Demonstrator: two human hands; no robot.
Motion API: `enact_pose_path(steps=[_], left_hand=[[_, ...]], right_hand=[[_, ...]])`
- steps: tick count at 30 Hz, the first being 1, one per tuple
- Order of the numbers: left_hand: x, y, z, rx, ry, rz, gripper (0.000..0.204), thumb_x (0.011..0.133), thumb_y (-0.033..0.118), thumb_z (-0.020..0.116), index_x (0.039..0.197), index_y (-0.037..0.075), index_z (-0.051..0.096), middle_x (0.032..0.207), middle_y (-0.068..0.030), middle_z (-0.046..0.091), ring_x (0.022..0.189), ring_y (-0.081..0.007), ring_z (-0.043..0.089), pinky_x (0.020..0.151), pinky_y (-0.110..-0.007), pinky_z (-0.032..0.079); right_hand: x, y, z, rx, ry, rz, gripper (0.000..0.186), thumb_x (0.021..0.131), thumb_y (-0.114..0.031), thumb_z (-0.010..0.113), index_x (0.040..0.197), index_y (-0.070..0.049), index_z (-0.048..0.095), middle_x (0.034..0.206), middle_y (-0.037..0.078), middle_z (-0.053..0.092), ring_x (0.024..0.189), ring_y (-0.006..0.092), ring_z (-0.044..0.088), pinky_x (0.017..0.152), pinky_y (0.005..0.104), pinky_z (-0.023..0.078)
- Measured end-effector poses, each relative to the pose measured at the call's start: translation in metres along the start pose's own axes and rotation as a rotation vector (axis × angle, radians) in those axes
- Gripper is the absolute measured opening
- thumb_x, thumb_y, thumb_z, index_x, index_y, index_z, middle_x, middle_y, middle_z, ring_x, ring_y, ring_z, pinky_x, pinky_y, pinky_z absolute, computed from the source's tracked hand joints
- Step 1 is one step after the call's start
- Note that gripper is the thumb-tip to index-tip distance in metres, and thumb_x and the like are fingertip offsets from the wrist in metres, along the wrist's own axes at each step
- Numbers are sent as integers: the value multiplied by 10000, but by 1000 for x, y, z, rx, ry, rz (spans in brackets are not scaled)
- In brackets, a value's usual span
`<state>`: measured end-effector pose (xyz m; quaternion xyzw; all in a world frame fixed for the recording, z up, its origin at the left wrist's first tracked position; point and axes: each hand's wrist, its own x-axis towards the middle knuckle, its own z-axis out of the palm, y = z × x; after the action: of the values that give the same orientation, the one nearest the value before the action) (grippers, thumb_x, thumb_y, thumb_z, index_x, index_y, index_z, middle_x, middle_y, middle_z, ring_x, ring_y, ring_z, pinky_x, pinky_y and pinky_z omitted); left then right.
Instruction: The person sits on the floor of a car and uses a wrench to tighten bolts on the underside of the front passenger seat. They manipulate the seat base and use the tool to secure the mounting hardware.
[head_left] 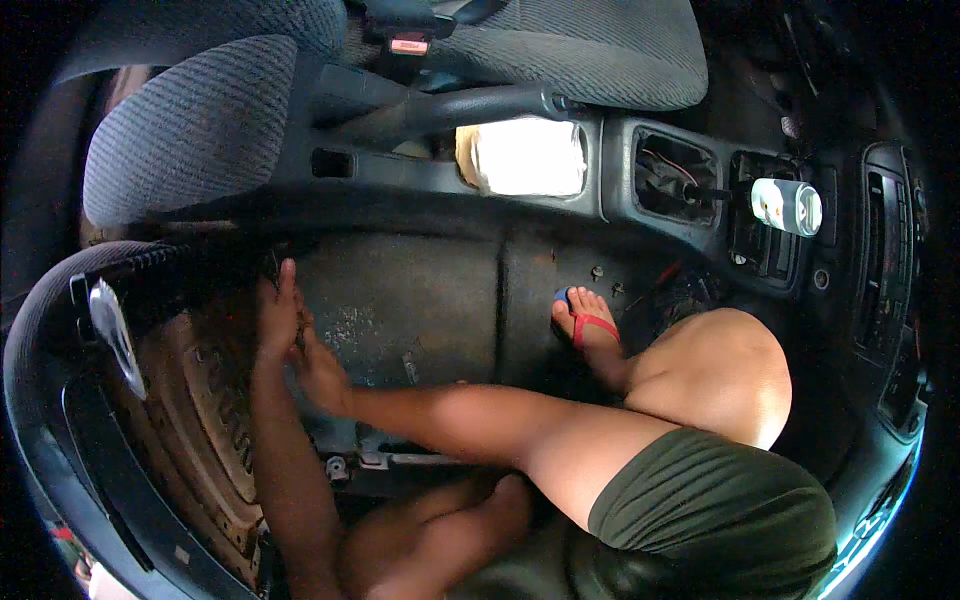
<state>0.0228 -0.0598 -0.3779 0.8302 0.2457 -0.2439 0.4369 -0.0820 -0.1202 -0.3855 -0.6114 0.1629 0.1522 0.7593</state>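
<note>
Inside a car, a person sits folded on the driver's side, both hands meeting at the edge of a tipped-back seat's metal underside (215,420). The seat stands to the person's left, its slotted brown panel exposed, apparently tilted so that the space beneath can be reached.

The left hand (278,318) points away from the body along the panel's edge, fingers mostly straight; the right hand (325,368) slants in to meet it, its arm stretched across the lap. Whether either grips anything cannot be told, as the fingers overlap against a dark background.

A bent knee (725,370) and a foot in a red-strapped sandal (598,328) take up the front footwell, seemingly to brace the turned body. Close by the arms, a metal bar (425,460) crosses near the dark floor (430,290).

Beyond, the centre console walls off the far side, carrying the handbrake lever (475,108), a bright white packet (528,157) in its tray and a pale can (785,207) near the uncovered gearshift opening (672,178). The ribbed grey passenger seat (610,50) lies past it.
</note>
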Motion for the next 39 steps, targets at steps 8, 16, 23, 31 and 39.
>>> enact_pose_path(steps=[8,16,23,31,39], left_hand=[[-9,27,41,-584,-24,-260,557,939,600,495,878,47,502,678,-51,549,594,-209,609,534,-357,491],[4,49,54,-783,54,-156,506,1005,479,434,1184,6,410,852,-98,561,784,-303,661,644,-434,555],[-6,16,31,-398,77,-152,473,988,479,478,825,36,445,600,-59,461,498,-209,529,505,-367,455],[9,-5,6,15,75,6,532,945,560,513,863,36,468,593,-42,476,480,-183,499,481,-359,428],[-14,39,60,-722,109,-206,661,955,612,423,1239,15,432,1022,-148,628,769,-221,664,565,-373,545]], right_hand=[[65,-39,-118,-716,-606,-259,508,938,-348,525,1269,37,519,1182,302,593,1098,418,588,925,458,468],[96,-119,-152,-787,-763,8,365,965,-303,529,1186,-23,607,953,212,675,877,355,656,758,446,485],[8,-53,-58,-361,-27,171,414,965,-223,510,1306,11,517,1053,305,632,987,455,617,845,477,484],[9,-1,-18,-282,-64,37,432,972,-270,493,1264,48,507,1000,324,630,930,466,627,818,512,482],[120,-137,-150,-1180,-695,-106,523,921,-481,575,851,25,685,842,209,680,816,356,667,718,451,499]])
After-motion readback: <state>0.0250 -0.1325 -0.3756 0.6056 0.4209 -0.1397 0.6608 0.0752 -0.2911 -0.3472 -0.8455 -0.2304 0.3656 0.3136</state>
